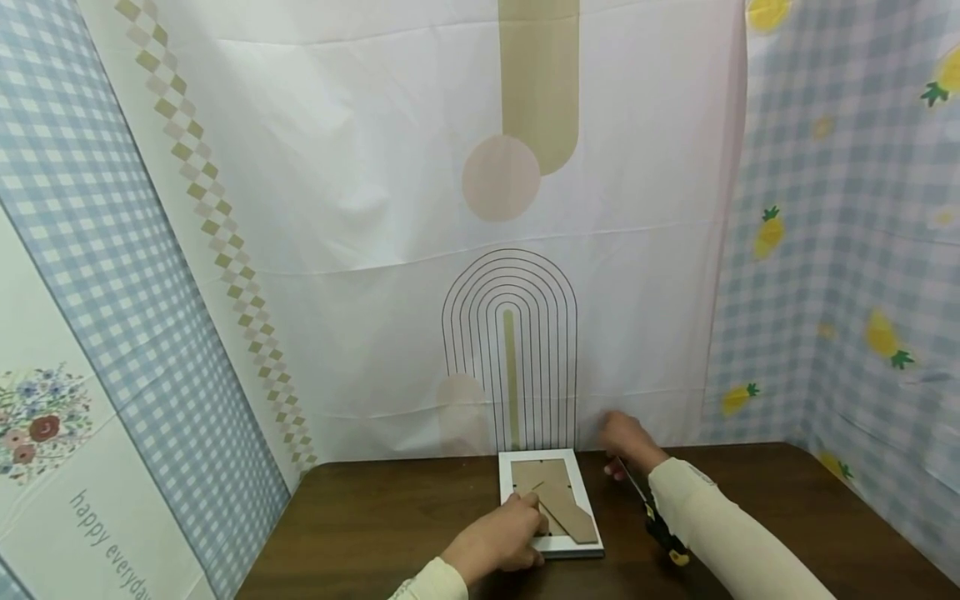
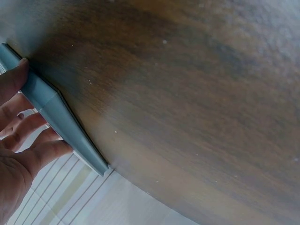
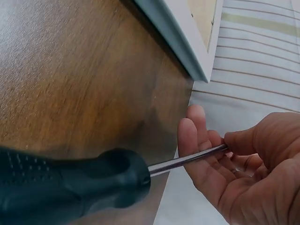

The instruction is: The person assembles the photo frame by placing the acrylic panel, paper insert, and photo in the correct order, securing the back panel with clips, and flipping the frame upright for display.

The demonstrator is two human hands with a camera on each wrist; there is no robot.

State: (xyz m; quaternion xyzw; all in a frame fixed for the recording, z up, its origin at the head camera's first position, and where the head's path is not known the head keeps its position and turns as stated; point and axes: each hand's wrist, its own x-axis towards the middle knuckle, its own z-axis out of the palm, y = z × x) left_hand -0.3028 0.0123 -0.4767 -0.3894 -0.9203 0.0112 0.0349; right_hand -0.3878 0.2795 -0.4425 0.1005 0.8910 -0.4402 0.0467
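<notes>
A white picture frame (image 1: 507, 467) lies face down on the table, its brown backing board (image 1: 540, 472) and slanted cardboard stand (image 1: 572, 515) showing. My left hand (image 1: 501, 533) grips it at the near left; in the left wrist view, thumb and fingers hold the frame's grey-blue side (image 2: 63, 119). To the right of the frame, my right hand (image 1: 632, 440) pinches the metal shaft of a screwdriver (image 1: 660, 529) between thumb and fingers. The screwdriver's dark handle (image 3: 103, 183) points back toward the forearm, and its tip is hidden in the hand.
The dark wooden table (image 1: 375, 517) has rounded far corners. Right behind it hangs a white patterned cloth (image 1: 360, 333), close to the frame's far edge. Blue checked cloths hang at the left (image 1: 165, 250) and right (image 1: 795, 292).
</notes>
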